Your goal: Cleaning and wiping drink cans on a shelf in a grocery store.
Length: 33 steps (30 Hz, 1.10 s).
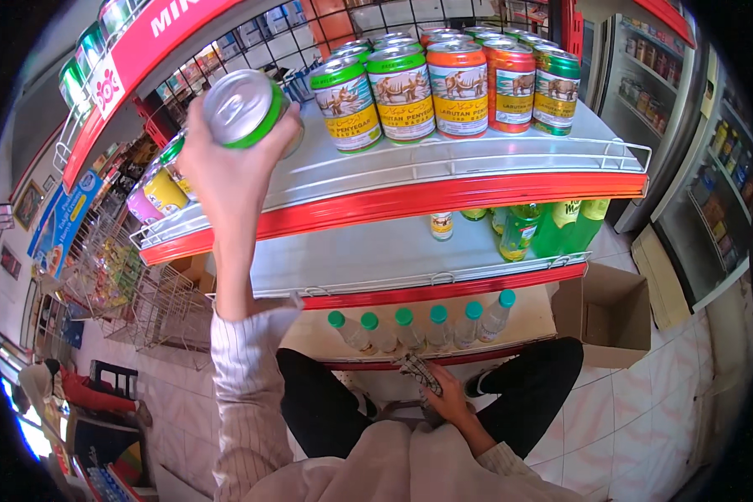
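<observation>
Overhead: green-rimmed can (244, 107) raised level with top shelf (477, 155), gripped by closed fingers of left hand (230, 171); right hand (448, 400) low, closed on checked cloth (420, 372); can rows (452, 84) just beside.

Can (244, 107): cylindrical metal drinks can with a green body and a plain silver end. Tilted, with the silver end turned toward the camera and the green side showing only as a narrow band on the right. Held off the shelf, raised at far left, just in front of the left part of the upper shelf.

Cloth (421, 373): small rag in a dark-and-light checked pattern, crumpled and bunched. Lies low and near, centre-right, between the knees.
</observation>
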Available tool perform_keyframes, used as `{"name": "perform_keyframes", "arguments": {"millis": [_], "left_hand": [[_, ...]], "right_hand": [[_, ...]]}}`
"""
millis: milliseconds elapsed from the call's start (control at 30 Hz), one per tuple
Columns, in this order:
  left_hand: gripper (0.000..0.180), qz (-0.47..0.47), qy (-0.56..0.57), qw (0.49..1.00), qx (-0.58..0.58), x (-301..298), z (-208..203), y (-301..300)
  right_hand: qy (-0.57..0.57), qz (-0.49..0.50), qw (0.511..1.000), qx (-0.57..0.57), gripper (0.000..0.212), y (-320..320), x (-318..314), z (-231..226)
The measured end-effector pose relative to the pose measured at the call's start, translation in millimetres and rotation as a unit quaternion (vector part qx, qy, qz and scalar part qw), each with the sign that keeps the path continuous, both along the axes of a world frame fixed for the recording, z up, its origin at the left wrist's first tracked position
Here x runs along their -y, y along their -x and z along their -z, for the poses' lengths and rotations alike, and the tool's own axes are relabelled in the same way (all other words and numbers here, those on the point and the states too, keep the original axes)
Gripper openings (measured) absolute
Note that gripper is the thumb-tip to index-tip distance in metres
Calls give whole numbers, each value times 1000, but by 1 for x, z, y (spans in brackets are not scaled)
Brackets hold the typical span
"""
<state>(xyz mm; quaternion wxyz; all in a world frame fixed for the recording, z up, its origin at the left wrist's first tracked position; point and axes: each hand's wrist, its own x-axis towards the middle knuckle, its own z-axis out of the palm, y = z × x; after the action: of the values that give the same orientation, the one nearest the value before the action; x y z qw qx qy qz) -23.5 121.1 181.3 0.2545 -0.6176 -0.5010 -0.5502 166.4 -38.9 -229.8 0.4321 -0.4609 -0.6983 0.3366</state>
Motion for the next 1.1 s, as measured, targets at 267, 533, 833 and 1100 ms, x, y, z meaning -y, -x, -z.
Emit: {"name": "perform_keyframes", "arguments": {"millis": [267,533,833,1100], "left_hand": [[57,340,-110,849,389,85,65,-1],[67,314,96,882,338,130,158,0],[54,249,384,886,71,153,228,-2],[37,302,226,899,224,161,210,-19]], "right_hand": [[-114,104,987,-39,43,2,20,-13],[-222,94,959,-148,34,-9,-12,-182],[-315,0,949,28,44,36,-26,-240],[-315,-6,949,20,30,37,-26,-257]]}}
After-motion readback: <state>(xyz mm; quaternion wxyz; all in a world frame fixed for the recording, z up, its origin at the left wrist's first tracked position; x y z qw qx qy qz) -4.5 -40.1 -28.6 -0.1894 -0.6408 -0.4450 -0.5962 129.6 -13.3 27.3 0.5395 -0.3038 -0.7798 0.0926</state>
